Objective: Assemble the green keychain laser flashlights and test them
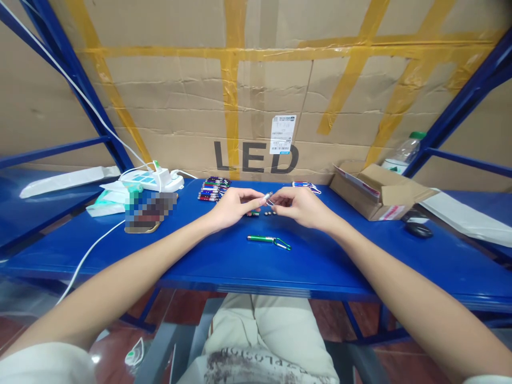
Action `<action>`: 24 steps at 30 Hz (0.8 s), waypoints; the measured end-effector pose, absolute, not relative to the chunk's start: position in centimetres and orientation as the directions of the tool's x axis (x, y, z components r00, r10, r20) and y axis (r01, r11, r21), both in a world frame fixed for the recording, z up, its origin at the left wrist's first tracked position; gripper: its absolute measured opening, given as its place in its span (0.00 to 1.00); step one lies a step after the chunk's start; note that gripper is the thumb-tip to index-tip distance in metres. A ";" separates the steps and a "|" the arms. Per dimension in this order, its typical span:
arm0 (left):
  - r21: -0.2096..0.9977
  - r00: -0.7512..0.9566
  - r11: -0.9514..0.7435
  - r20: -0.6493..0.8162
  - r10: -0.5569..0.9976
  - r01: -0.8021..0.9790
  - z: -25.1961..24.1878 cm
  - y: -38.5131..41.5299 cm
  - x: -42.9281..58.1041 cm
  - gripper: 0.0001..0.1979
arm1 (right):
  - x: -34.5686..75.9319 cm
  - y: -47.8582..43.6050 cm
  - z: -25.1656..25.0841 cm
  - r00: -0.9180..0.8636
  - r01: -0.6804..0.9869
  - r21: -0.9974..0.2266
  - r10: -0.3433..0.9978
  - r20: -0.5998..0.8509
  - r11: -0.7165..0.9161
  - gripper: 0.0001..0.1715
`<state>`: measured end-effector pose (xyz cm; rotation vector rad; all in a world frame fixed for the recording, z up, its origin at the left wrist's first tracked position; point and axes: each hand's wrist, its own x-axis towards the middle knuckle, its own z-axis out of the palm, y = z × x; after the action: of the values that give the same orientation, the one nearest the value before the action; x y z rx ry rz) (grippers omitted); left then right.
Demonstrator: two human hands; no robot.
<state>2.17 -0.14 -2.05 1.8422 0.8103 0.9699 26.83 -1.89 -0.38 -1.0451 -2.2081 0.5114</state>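
Both hands meet above the middle of the blue table [224,256]. My left hand [232,205] pinches a small silver keychain flashlight [267,197] by its body. My right hand [298,205] is closed on the metal clip at that flashlight's end. A few tiny dark parts [262,214] lie on the table just under the hands. A green keychain flashlight [268,240] with a clip lies flat in front of the hands, nearer to me.
A pile of coloured flashlights [213,189] sits behind my left hand, and a few more [306,186] behind my right. A white power strip [152,178] with cables is at the left. An open cardboard box [378,194], a water bottle [404,152] and a black mouse [418,230] are at the right.
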 end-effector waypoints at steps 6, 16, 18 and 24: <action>0.900 0.484 -0.411 0.298 0.823 0.144 -2.0 -0.2 2.1 0.29 | 26.7 -1.8 -0.4 -0.465 0.505 -0.633 0.803 0.373 0.587 0.14; 0.821 0.488 -0.539 0.398 0.777 0.187 -1.6 -0.5 2.1 0.22 | 27.0 -1.0 -0.8 -0.324 0.493 -0.692 0.849 0.416 0.527 0.15; 0.811 0.500 -0.547 0.393 0.771 0.206 -1.7 -0.5 2.1 0.21 | 27.1 -1.0 -0.7 -0.306 0.463 -0.707 0.845 0.439 0.535 0.16; 0.786 0.482 -0.575 0.421 0.768 0.229 -1.9 -0.3 2.1 0.20 | 26.8 -1.5 -0.4 -0.311 0.411 -0.724 0.832 0.460 0.554 0.17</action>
<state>2.07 -0.28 -1.90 2.0643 0.8200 1.0425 26.82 -1.49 -0.36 -1.0061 -1.9271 0.6159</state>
